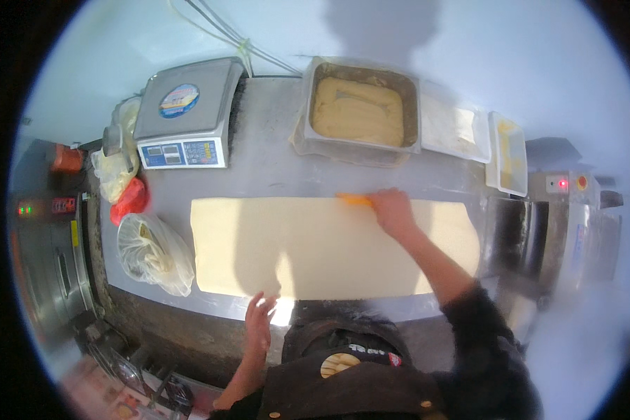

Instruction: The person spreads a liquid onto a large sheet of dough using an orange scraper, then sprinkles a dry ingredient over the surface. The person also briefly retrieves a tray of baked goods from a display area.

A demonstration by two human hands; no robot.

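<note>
A wide, flat sheet of pale dough (329, 245) lies along the table, partly under shadow. My right hand (393, 211) is at its far edge, right of the middle, closed round a slim orange tool (353, 199). The tool points left along that edge; I cannot make out its exact kind. At the near edge of the dough, left of my body, my left hand (260, 323) is raised with its fingers apart and nothing in it. Whether its fingertips touch the dough is unclear.
Behind the dough stand a scale (213, 155), a deep metal pan (411, 105) holding a tan doughy mass, a white tray (437, 119) and a narrow white tray (497, 175). A clear plastic bag (150, 245) and a red bag (129, 201) lie left. Machines flank the table (273, 168).
</note>
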